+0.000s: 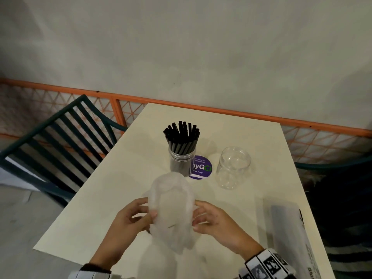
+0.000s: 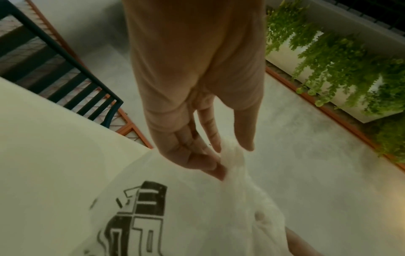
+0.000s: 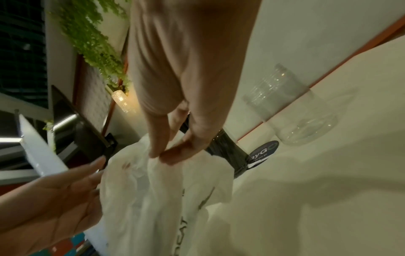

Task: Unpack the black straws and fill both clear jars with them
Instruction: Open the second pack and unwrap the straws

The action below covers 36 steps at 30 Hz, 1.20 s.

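Head view is showing the left hand [image 1: 128, 218] and right hand [image 1: 211, 220] pinching a plastic bag [image 1: 173, 214] near the table's [image 1: 100, 198] front edge, likely opening it. Black straws [image 1: 181, 135] are filling one jar [image 1: 181, 162]; the other jar [image 1: 233, 168] is standing empty beside it.
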Motion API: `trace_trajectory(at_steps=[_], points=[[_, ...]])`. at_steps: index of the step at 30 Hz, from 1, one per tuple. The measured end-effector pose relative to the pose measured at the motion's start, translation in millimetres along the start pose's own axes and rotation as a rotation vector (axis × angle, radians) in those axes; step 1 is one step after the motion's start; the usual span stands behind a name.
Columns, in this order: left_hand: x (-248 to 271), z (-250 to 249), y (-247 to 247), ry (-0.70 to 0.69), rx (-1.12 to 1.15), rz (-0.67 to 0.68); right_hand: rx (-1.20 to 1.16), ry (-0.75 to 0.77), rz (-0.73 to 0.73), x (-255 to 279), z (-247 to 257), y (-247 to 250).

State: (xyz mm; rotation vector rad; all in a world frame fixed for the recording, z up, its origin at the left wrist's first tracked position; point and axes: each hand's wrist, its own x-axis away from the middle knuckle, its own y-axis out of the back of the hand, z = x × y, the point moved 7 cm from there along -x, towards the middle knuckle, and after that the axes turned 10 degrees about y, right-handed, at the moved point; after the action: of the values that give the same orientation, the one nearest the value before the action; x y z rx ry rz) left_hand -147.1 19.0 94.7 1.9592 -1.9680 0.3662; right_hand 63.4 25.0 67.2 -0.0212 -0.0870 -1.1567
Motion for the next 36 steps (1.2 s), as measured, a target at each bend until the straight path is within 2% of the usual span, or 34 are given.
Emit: trace_trajectory(at_steps=[4, 6, 9, 10, 14, 16, 17, 18, 20, 22, 24, 26, 27, 30, 33, 35, 36], points=[[3, 1, -7, 0.009, 0.07, 0.033, 0.134, 0.043, -0.089, -4, 7, 3], [0, 0, -9, 0.001, 0.016, 0.048, 0.156, 0.042, -0.076, -6, 8, -2], [-2, -8, -2, -0.031, -0.084, -0.009, 0.183, 0.056, -0.089, -12, 9, -7], [-4, -11, 5, -0.059, -0.115, -0.059, 0.22, 0.087, -0.156, -14, 12, -3], [-8, -26, 41, -0.233, -0.457, -0.395, 0.477, 0.243, -0.667, -8, 24, 36], [-9, -28, 47, -0.248, -0.56, -0.465, 0.505, 0.196, -0.749, -10, 21, 37], [-13, -25, 51, -0.244, -0.583, -0.469, 0.487, 0.138, -0.738, -15, 15, 34], [-17, -22, 54, -0.229, -0.591, -0.442, 0.437, 0.079, -0.689, -22, 8, 29], [-30, -11, 63, -0.143, -0.535, -0.298, 0.22, -0.051, -0.524, -31, -3, 16], [-38, -3, 70, 0.004, -0.288, -0.056, -0.092, -0.113, -0.319, -34, -3, 0], [-40, -4, 76, 0.079, -0.005, 0.151, -0.308, -0.119, -0.141, -31, 6, -16], [-39, -13, 79, 0.07, 0.136, 0.297, -0.366, -0.109, -0.08, -30, 11, -23], [-38, -18, 81, 0.052, 0.142, 0.351, -0.36, -0.11, -0.101, -31, 10, -23], [-45, -22, 89, 0.008, 0.034, 0.344, -0.216, -0.093, -0.156, -39, 9, -33], [-55, -21, 93, -0.038, -0.093, 0.29, 0.122, -0.004, -0.2, -53, 15, -48], [-59, -24, 98, -0.149, -0.224, 0.195, 0.361, 0.093, -0.391, -55, 23, -46], [-61, -30, 104, -0.257, -0.336, 0.081, 0.475, 0.147, -0.533, -51, 27, -39]])
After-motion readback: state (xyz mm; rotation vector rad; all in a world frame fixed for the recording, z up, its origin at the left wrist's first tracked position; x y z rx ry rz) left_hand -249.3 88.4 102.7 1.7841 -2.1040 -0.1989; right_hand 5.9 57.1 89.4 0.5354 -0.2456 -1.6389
